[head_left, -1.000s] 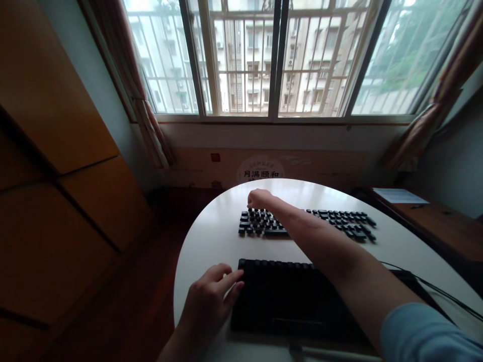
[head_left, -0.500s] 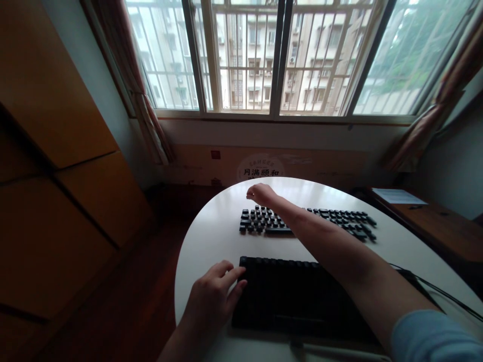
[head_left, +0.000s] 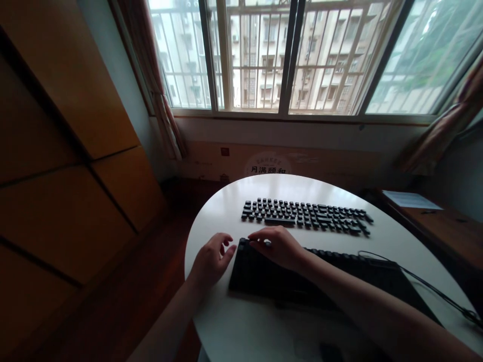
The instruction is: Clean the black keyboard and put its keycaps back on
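A black keyboard base (head_left: 279,281) lies near me on the white table, with a row of keycaps along its far edge. Over its far left part, my right hand (head_left: 277,245) is closed in a pinch; whatever is between the fingertips is too small and dark to make out. My left hand (head_left: 213,257) is beside the base's left end, fingers curved and apart, holding nothing, the thumb close to the corner. Beyond the base, loose black keycaps (head_left: 305,213) are laid out in keyboard order. My right forearm hides part of the base.
The round white table (head_left: 215,211) has its curved edge at the left and far side. A black cable (head_left: 433,289) runs across the right. A wooden desk (head_left: 411,206) with a paper sheet stands at the right, an orange-brown cabinet (head_left: 109,221) at the left.
My right hand has come back from beyond the loose keycaps to the base's far left part. My left hand has moved slightly off the base's edge. The camera view has shifted.
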